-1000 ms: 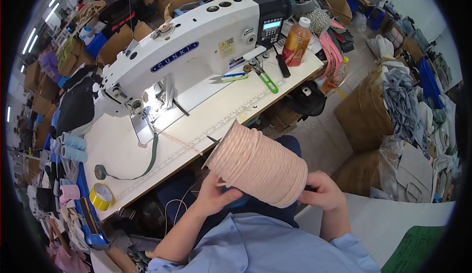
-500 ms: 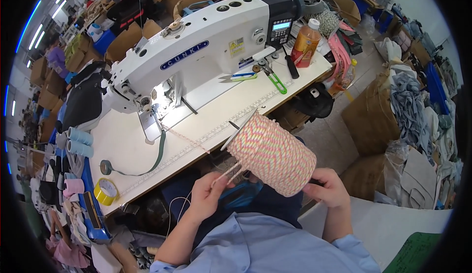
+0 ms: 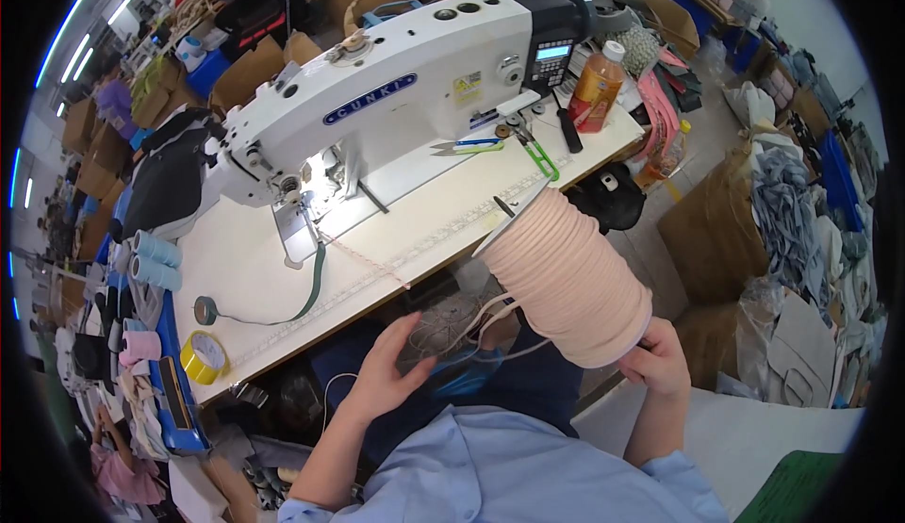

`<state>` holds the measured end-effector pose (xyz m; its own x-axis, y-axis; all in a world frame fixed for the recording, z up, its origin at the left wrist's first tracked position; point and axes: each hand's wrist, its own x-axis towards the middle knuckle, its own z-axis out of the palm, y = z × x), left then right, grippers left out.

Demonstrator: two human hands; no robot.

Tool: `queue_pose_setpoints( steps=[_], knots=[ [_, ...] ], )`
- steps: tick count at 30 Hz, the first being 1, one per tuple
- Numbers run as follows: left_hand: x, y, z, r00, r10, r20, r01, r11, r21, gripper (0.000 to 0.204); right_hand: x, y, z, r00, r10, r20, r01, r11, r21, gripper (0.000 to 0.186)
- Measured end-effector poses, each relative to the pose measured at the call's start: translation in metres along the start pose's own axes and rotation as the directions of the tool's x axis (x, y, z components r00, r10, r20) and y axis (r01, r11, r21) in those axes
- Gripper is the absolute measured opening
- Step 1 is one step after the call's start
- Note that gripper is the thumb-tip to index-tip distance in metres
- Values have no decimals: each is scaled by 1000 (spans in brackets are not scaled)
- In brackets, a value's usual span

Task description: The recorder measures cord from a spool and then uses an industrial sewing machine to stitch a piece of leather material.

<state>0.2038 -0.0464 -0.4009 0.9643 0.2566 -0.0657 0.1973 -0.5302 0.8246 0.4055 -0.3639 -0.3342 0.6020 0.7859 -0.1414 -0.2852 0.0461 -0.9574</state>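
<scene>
My right hand (image 3: 658, 361) is closed at the near end of a large spool of pale pink cord (image 3: 575, 283), tilted above my lap. A dark rod tip pokes out past the flange at the spool's far end. Loose cord loops (image 3: 490, 314) hang from its left side. My left hand (image 3: 386, 372) is open beside these loops, thumb and fingers apart, holding nothing. A thin patterned cord (image 3: 368, 262) runs from the needle area of the white sewing machine (image 3: 377, 99) to the table's front edge.
On the white tabletop (image 3: 245, 269) lie a green strip, yellow tape roll (image 3: 203, 358), snips (image 3: 468, 147), green-handled tool (image 3: 537, 155) and screwdriver (image 3: 568, 130). An orange bottle (image 3: 596, 89) stands at the right. Blue thread cones (image 3: 156, 261) sit at the left; fabric piles (image 3: 801, 203) are at the right.
My left hand has let go of the cord and opened. The spool has shifted right with my right hand; its surface looked multicoloured and zigzagged before, plain pale pink now.
</scene>
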Motion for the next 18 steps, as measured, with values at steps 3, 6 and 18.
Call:
queue_pose_setpoints(
  steps=[3, 6, 18],
  knots=[
    [29, 40, 4, 994, 88, -64, -101, 969, -225, 68, 2, -2, 8, 1000, 13, 18, -12, 1000, -24, 22],
    [45, 54, 21, 984, 154, -92, -179, 824, -537, 65, 2, -2, 13, 999, 20, 50, -16, 997, -77, 22],
    [7, -42, 58, 913, -314, 259, 205, 905, 373, 29, 2, -13, 17, 998, 52, -26, -56, 976, -210, 24]
  ],
)
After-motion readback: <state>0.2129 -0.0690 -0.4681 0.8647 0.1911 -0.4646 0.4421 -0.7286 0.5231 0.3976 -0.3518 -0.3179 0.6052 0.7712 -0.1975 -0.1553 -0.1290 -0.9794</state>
